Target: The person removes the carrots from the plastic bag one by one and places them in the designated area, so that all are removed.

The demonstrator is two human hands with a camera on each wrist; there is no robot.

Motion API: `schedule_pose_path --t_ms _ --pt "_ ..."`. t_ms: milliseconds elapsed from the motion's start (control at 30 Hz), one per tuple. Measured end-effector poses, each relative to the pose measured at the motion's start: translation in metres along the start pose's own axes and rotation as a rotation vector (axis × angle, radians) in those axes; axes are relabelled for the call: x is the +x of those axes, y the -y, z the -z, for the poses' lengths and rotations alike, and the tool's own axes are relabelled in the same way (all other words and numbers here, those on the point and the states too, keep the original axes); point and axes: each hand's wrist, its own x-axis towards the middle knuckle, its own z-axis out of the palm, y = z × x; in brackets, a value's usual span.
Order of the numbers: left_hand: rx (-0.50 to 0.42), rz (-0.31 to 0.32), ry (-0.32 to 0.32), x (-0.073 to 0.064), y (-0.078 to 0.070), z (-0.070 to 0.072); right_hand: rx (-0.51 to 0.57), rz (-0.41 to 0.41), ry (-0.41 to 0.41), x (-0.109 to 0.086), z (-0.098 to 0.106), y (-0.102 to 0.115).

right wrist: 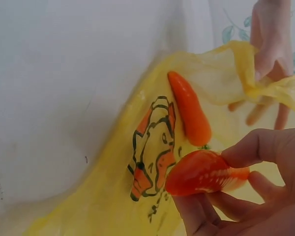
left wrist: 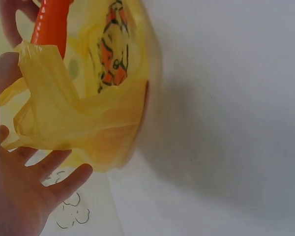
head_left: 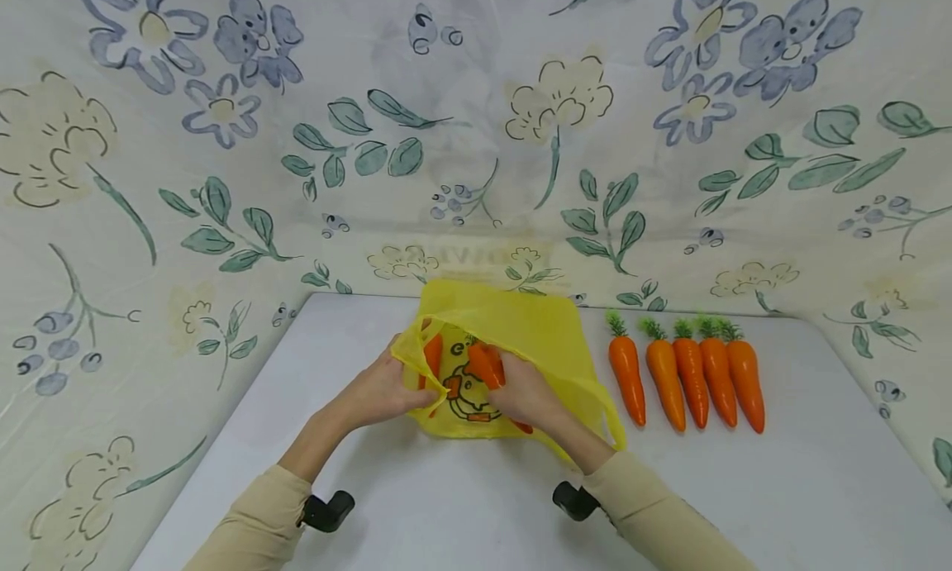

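Observation:
A yellow plastic bag [head_left: 513, 306] with a printed cartoon lies on the white table, its mouth held apart. My left hand [head_left: 383, 393] grips the bag's left edge near a handle, thumb in front and fingers behind the plastic. Between the thumb and fingers of my right hand [head_left: 524, 393] is an orange toy-like carrot [right wrist: 201, 172], pinched within the bag's mouth over the cartoon print. Another carrot [right wrist: 189, 108] lies inside the bag, close to the held one. Part of the bag's inside is hidden behind the front plastic and the right hand.
Several carrots [head_left: 687, 381] with green tops lie in a row to the right of the bag on the white table [head_left: 446, 505]. A floral cloth [head_left: 476, 183] rises behind the table. Black wrist devices [head_left: 327, 511] sit under both forearms.

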Motion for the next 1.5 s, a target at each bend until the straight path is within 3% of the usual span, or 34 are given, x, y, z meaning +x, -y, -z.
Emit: schedule_pose_path --t_ms 200,567,833,1133,1500 --pt "-0.014 -0.008 0.001 -0.001 0.0 0.0 -0.057 0.041 0.02 -0.012 0.003 -0.005" --pt "0.002 0.004 0.004 -0.001 -0.002 0.0 -0.061 0.138 0.138 -0.035 0.01 -0.016" --pt "0.015 0.014 0.005 -0.002 -0.002 0.0 -0.061 0.164 0.142 -0.043 0.015 -0.023" --pt "0.032 0.013 0.002 0.0 -0.002 0.001 -0.091 0.223 0.184 -0.051 0.034 -0.028" --pt "0.022 0.009 0.011 0.001 0.0 0.001 -0.098 0.236 0.238 -0.063 0.054 -0.024"
